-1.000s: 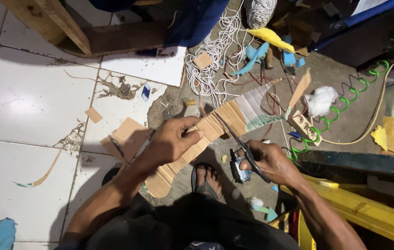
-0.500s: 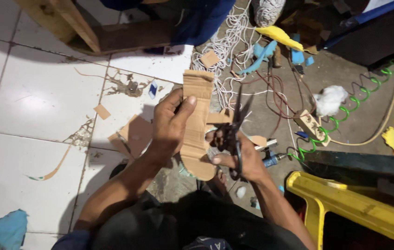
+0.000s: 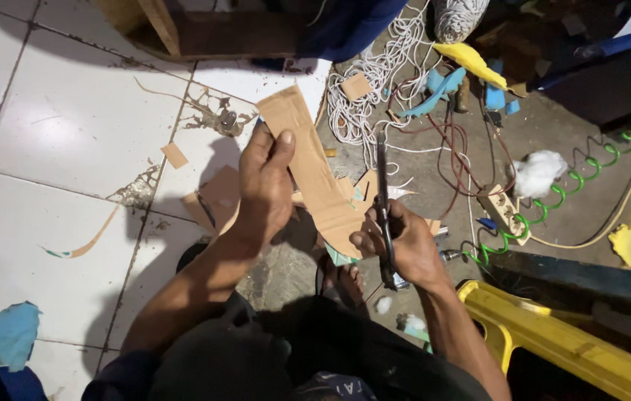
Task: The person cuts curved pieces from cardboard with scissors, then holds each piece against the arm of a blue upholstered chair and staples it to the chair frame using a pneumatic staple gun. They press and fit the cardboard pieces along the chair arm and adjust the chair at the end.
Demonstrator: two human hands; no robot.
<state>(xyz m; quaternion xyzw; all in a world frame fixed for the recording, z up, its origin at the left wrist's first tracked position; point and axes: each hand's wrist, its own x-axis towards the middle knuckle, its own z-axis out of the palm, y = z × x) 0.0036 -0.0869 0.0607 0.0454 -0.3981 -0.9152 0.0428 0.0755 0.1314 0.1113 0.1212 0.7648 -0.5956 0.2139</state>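
Swinging up from a slant across the lap, the long cardboard strip (image 3: 314, 174) now stands nearly upright between the hands, its squared top end over the white tile floor (image 3: 70, 134) near the coil of white cord (image 3: 375, 89), so its curved lower edge meets the blades. The left hand (image 3: 265, 182) pinches the strip's upper part, thumb on its face, while the right hand (image 3: 401, 245) is closed round dark metal scissors (image 3: 382, 193). The strip is matte brown, stiff and flat.

The left hand (image 3: 265, 186) is lifting the cardboard strip (image 3: 315, 174) higher, turning it more upright, while the right hand (image 3: 401, 249) is bringing the scissors (image 3: 384, 200) up along its edge.
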